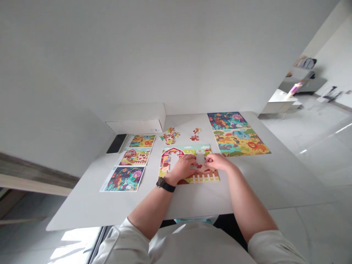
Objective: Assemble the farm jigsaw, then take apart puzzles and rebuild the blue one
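A farm jigsaw puzzle is lying on the bench, its long side running crosswise and its barn at the left. The left hand and right hand are reaching in from below, fingers curled over its middle, but whether either grip is holding a piece cannot be told. Two piles of loose pieces are sitting beyond it, with three picture cards to its left and one large picture sheet to its right.

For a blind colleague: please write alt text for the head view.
The left hand and right hand rest on a partly built jigsaw of a red barn and white fence on a pale table. Loose pieces lie beyond it, printed picture cards to the left, a colourful wild-animal puzzle to the right.
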Available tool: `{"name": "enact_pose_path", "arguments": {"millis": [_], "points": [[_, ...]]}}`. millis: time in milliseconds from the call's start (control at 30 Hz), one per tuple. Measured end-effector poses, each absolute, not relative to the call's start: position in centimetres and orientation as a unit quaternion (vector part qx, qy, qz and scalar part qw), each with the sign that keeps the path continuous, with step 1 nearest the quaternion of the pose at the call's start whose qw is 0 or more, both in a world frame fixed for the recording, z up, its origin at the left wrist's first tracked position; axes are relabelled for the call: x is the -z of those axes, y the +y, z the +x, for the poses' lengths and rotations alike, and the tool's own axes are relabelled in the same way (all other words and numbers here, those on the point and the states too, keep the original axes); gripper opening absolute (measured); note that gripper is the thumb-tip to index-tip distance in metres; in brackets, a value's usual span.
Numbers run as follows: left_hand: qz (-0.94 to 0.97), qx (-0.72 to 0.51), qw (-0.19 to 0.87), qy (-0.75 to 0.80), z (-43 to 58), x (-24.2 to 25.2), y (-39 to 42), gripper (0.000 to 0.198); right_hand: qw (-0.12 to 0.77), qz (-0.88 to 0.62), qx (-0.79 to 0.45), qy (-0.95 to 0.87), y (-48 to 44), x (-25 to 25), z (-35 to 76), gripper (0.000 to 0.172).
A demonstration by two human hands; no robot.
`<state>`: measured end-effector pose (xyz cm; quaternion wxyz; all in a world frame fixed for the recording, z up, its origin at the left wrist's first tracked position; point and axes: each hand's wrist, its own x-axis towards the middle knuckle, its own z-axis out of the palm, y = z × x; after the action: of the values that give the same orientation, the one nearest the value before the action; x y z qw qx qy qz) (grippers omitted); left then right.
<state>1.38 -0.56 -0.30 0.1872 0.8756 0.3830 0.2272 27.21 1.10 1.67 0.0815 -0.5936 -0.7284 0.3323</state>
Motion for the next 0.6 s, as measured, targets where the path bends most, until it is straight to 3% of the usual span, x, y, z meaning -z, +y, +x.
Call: {"name": "enact_pose_path", "arguments": {"millis": [167, 333, 433, 600], "points": [[0.836, -0.306, 0.207, 0.405, 1.0, -0.4, -0.6, 0.023, 0.166, -0.605, -0.369, -0.686, 2.2, -0.9, 28.1, 0.033], [0.677, -0.464, 0.267, 0.505, -2.2, -3.4, 1.0, 0.024, 0.264, -0.635, -0.312, -0.655, 3.4, -0.2, 28.7, 0.058], [0.58, -0.515, 0.275, 0.568, -5.1, -4.3, 2.3, 0.027, 0.292, -0.644, -0.309, -0.636, 4.1, 0.2, 28.8, 0.065], [0.564, -0.463, 0.268, 0.629, -8.8, -2.1, 2.1, 0.022, 0.318, -0.653, -0.33, -0.603, 4.2, 0.7, 28.7, 0.064]]}}
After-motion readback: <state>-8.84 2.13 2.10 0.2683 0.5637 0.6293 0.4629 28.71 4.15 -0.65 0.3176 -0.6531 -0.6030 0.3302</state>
